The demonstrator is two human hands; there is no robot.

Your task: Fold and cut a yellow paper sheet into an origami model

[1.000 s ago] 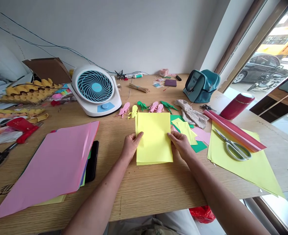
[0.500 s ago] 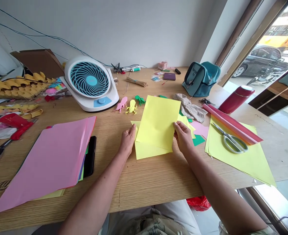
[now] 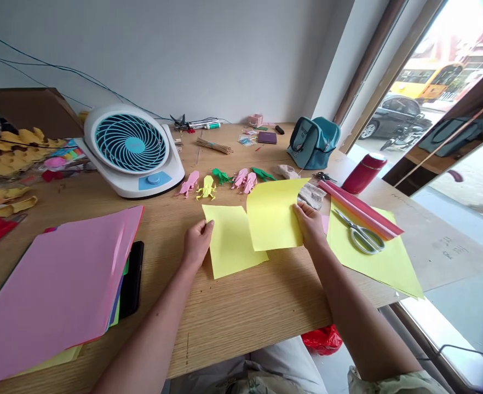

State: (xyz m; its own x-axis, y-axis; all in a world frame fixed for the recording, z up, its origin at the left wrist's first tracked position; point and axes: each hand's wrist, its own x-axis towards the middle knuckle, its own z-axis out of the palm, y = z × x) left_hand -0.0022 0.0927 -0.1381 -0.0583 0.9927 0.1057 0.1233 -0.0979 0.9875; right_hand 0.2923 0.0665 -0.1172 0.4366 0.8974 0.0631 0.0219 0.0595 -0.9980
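Observation:
My left hand (image 3: 197, 243) pinches the left edge of a yellow paper sheet (image 3: 233, 241) above the wooden table. A second yellow sheet (image 3: 276, 216), slightly curved, is gripped at its right edge by my right hand (image 3: 310, 223). This right sheet overlaps the right side of the left one. Beyond the sheets stand folded paper frogs: a yellow frog (image 3: 206, 187), a green frog (image 3: 222, 175) and several pink ones, such as the pink frog (image 3: 189, 183). Another green paper shape (image 3: 263, 174) lies behind the right sheet.
A fan (image 3: 132, 148) stands at the back left, with a pink paper stack (image 3: 69, 273) and a phone (image 3: 132, 279) before it. To the right are scissors (image 3: 364, 239) on yellow sheets (image 3: 389, 273), rolled paper (image 3: 360, 210), a red bottle (image 3: 364, 173) and a teal bag (image 3: 312, 143).
The two yellow sheets, mostly overlapping before, have come apart sideways; the left moved left, the right one right and lower. The view has turned right, and pink frogs behind the sheets now show.

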